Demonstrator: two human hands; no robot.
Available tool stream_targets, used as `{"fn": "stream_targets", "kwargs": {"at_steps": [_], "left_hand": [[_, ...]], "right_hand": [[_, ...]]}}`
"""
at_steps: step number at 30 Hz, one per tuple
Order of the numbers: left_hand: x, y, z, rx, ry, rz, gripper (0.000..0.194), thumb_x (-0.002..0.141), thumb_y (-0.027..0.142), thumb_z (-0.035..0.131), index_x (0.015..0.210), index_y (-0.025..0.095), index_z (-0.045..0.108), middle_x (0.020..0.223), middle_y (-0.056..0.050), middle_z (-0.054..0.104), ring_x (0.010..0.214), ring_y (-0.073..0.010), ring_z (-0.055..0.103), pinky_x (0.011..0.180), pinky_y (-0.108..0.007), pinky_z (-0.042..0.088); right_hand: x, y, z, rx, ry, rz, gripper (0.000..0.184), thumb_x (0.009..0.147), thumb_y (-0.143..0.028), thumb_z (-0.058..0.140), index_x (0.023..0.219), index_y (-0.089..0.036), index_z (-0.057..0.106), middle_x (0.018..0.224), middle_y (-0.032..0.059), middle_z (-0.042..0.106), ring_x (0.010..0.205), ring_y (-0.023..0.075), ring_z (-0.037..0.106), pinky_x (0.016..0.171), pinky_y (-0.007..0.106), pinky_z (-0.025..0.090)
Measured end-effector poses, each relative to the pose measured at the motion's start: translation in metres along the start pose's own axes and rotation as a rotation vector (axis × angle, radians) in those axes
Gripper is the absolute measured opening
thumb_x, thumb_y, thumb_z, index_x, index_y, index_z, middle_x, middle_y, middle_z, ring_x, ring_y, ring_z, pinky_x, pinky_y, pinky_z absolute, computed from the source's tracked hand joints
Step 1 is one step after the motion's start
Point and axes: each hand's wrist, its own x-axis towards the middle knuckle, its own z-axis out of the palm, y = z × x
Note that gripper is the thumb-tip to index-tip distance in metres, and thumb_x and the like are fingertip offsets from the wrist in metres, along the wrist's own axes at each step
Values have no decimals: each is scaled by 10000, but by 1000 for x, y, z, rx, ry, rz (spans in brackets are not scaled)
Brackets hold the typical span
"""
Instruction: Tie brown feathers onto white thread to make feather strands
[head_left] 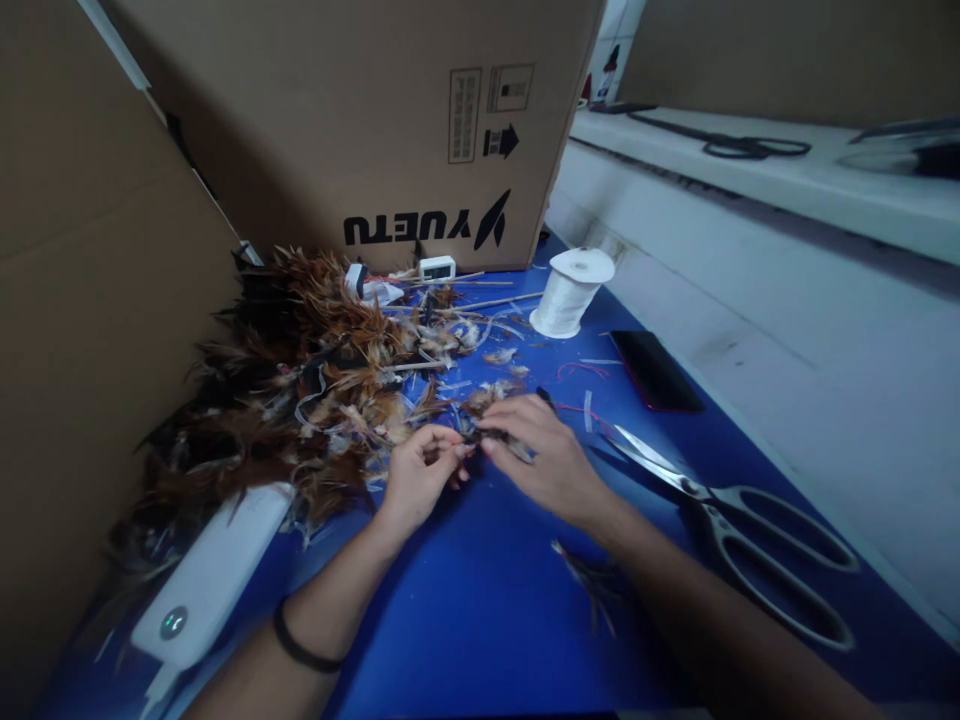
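My left hand (421, 472) and my right hand (541, 452) meet over the blue table top (480, 600), both pinched on a small dark bunch of feathers (480, 433) held between their fingertips. A big heap of brown and black feathers (300, 380) lies just left of the hands. Large metal scissors (739, 525) lie to the right of my right forearm. A spool of white thread (570, 290) stands behind the hands.
A cardboard box marked YUETU (360, 120) stands at the back, another cardboard wall (82, 300) on the left. A white device with a lit button (206, 580) lies front left, a dark phone (655, 370) right. A loose feather (589, 580) lies by my right forearm.
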Motion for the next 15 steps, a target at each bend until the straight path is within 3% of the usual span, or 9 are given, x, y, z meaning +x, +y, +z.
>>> {"fn": "stream_targets", "kwargs": {"at_steps": [4,9,15], "left_hand": [[-1,-1,0,25,-14,10,196,754,315,635,799,137,567,540,10,595,484,-96,560,464,-191,449],[-2,-2,-1,59,-27,25,184,781,314,604,810,136,564,553,1,612,492,-99,567,466,-189,445],[-2,-2,0,78,-15,27,196,783,322,602,831,136,563,564,1,621,490,-102,572,456,-187,447]], "right_hand": [[-3,-5,9,0,-130,-6,130,858,-225,509,867,-212,638,880,45,643,875,189,552,833,375,406],[-2,-4,10,57,-72,137,163,840,-162,486,710,-196,579,733,13,603,749,150,544,766,318,413],[-1,1,6,23,-2,320,154,812,-164,476,695,-195,571,713,8,581,670,146,553,653,283,434]]}}
